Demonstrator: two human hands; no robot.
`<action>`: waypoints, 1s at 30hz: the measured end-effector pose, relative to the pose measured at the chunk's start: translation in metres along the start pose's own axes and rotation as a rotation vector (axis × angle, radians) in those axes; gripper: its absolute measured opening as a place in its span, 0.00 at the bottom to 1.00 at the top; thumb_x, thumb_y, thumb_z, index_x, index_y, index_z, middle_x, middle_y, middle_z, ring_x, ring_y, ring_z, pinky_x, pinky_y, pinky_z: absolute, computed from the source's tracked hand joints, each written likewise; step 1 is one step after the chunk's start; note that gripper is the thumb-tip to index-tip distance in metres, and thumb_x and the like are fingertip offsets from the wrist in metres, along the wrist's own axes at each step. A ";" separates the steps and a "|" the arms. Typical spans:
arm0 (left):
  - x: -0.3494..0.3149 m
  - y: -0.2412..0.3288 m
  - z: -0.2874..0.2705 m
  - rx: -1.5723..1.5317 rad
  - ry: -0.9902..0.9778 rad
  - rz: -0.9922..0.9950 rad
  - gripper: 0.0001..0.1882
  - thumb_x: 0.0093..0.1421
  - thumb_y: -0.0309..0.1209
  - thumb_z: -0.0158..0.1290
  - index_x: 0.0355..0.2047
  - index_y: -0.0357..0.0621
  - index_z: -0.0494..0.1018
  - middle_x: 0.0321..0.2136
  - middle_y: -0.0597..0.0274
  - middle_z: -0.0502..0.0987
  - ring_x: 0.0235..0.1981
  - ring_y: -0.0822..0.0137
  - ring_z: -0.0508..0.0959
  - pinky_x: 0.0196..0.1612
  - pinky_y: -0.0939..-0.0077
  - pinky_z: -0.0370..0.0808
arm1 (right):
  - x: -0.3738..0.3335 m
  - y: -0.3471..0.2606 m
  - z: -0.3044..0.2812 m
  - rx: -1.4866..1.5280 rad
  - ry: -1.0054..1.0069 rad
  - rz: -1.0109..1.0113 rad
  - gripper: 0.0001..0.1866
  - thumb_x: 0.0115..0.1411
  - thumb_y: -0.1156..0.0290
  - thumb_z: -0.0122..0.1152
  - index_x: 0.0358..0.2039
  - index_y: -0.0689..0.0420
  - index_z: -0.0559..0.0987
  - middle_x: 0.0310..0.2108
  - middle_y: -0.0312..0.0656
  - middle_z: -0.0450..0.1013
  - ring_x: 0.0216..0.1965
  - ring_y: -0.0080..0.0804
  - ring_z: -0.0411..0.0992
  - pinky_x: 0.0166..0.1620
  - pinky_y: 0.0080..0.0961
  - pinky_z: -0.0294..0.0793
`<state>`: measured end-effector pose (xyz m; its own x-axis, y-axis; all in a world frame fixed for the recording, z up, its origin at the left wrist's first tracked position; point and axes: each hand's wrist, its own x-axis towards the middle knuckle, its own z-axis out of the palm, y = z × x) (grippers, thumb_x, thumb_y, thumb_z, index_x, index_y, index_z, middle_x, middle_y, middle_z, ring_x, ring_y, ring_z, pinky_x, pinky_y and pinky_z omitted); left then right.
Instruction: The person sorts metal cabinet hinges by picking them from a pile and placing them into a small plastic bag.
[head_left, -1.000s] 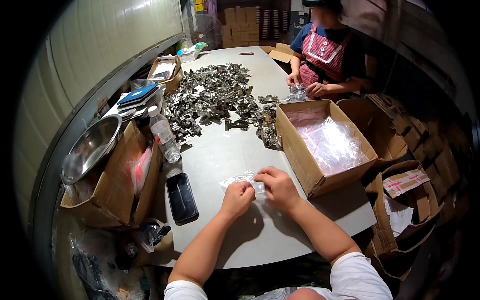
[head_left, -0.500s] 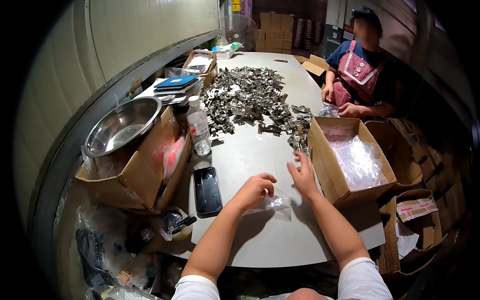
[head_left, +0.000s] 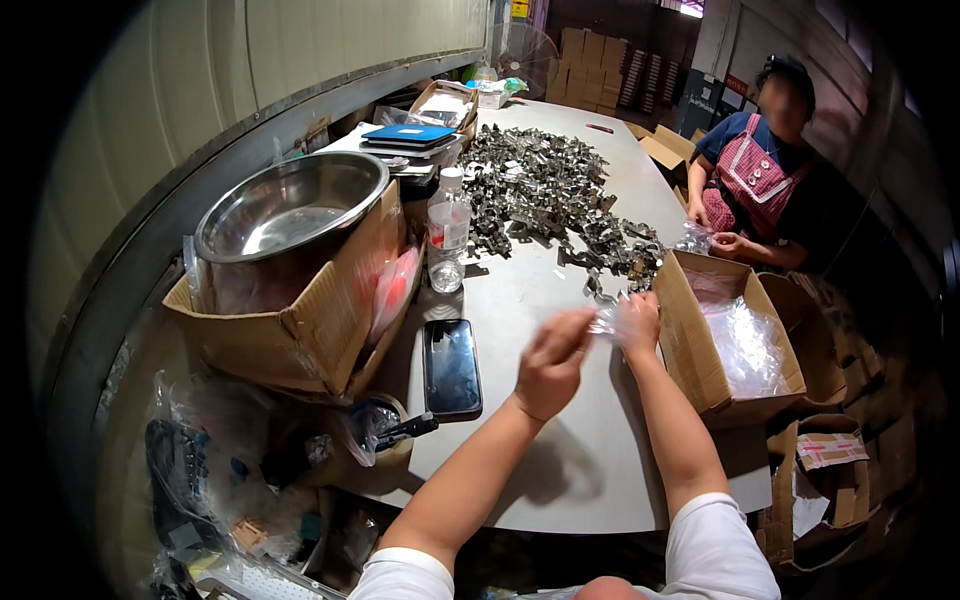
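The left hand's point(head_left: 553, 365) fingers are drawn together, and their tips seem to pinch one end of a small clear bag point(head_left: 606, 322), held up off the table point(head_left: 530, 290). The right hand point(head_left: 643, 325) is just beyond the bag's other end, blurred by motion; whether its fingers grip the film, close on something else or only brush past cannot be told. The bag hangs between the hands, probably because thin film needs holding at one end to keep it from folding. Next to the right hand is the near tail of a heap of shiny metal parts point(head_left: 540, 185), spread along the table, likely so that people at either end can reach them. The bag box point(head_left: 685, 340) stands open at the table's right edge, just beside the right forearm, its flat clear bags point(head_left: 740, 345) facing up where they seem easy to take. Left of the hands, a phone point(head_left: 452, 368) and a bottle point(head_left: 447, 240) stand apart from them, perhaps to leave the middle free. Further left, a steel bowl point(head_left: 320, 195) rests on another box point(head_left: 270, 345), seemingly to save space. Across the table, past the bag box, a co-worker point(head_left: 755, 175) handles clear film point(head_left: 695, 238).
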<state>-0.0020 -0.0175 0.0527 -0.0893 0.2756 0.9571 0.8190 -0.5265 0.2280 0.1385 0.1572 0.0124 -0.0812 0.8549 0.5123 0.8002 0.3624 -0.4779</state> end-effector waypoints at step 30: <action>0.005 0.001 -0.005 -0.375 -0.798 -1.113 0.21 0.48 0.16 0.48 0.44 0.35 0.78 0.37 0.54 0.79 0.31 0.69 0.77 0.35 0.77 0.75 | -0.063 -0.011 -0.145 1.259 -0.125 0.184 0.09 0.56 0.74 0.66 0.33 0.62 0.75 0.34 0.35 0.71 0.26 0.19 0.72 0.31 0.16 0.76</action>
<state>-0.0047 -0.0207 0.0583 -0.1358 0.9876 -0.0783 0.3261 0.1192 0.9378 0.2211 0.0458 0.0885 -0.1397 0.9339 0.3293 -0.3017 0.2766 -0.9124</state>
